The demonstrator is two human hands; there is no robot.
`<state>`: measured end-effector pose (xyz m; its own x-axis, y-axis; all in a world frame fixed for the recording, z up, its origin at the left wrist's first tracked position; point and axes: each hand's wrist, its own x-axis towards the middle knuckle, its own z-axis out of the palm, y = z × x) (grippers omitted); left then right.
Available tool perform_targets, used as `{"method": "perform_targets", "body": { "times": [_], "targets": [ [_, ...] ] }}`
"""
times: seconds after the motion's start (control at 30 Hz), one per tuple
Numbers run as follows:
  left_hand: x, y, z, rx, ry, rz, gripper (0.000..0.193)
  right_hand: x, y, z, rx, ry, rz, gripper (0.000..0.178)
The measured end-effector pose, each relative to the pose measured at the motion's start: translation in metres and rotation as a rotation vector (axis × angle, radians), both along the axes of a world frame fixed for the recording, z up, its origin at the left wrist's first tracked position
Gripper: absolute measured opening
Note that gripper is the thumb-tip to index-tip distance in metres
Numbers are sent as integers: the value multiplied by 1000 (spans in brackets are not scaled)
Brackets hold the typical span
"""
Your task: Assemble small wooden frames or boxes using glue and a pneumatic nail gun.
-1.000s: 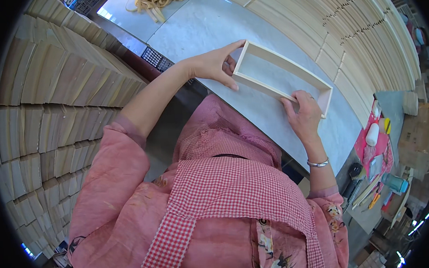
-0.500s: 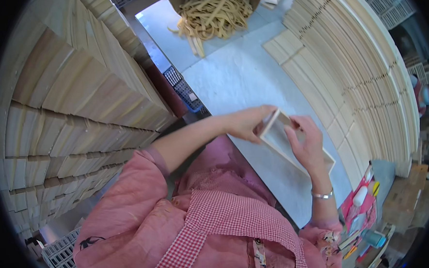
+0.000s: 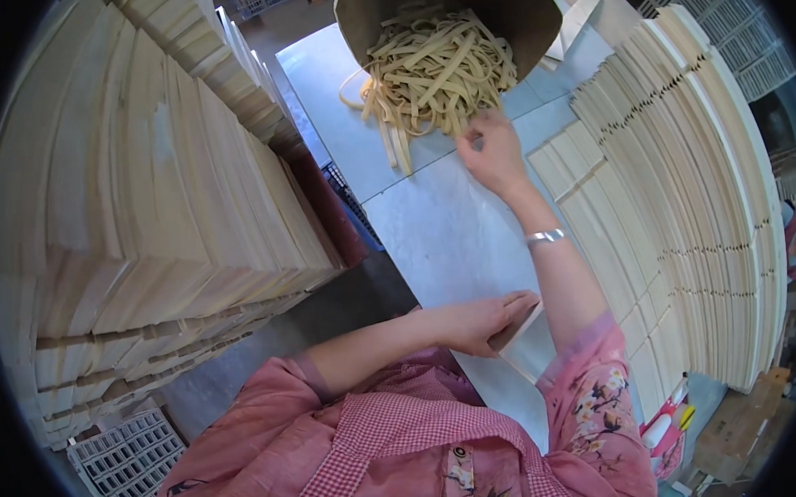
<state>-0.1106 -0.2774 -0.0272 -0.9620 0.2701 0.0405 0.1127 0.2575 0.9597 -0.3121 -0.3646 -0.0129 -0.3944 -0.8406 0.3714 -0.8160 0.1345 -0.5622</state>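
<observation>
Low on the table, my left hand (image 3: 499, 322) is closed around the end of a shallow wooden box frame (image 3: 516, 330). Much of the frame is hidden behind my right forearm. Farther up, my right hand (image 3: 494, 152) is stretched out to a heap of flat beige rubber bands (image 3: 443, 71). Its thumb and fingers pinch at the near edge of the heap, on a band there. The bands spill from the mouth of a wide brown-lined container (image 3: 535, 25) lying on its side.
Tall stacks of wooden boards (image 3: 132, 163) rise at the left. Thin wooden panels (image 3: 681, 162) stand in a long row along the right of the grey table (image 3: 424, 229). Below left is a pale plastic crate (image 3: 130, 465); small tools (image 3: 668, 428) lie at lower right.
My right hand has left the wooden frame and moved up and away to the rubber bands. My left hand has drawn the frame nearer to my body.
</observation>
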Motion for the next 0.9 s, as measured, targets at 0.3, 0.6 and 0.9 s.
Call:
{"method": "perform_targets", "body": {
  "times": [0.3, 0.6, 0.9],
  "targets": [
    [4, 0, -13, 81, 142, 43, 100, 11, 133, 116, -216, -716, -91, 10],
    [6, 3, -4, -206, 116, 66, 110, 29, 243, 92, 34, -534, -278, 6],
    [14, 10, 0, -243, 111, 142, 117, 81, 264, 84, 441, -180, -100, 7]
  ]
}}
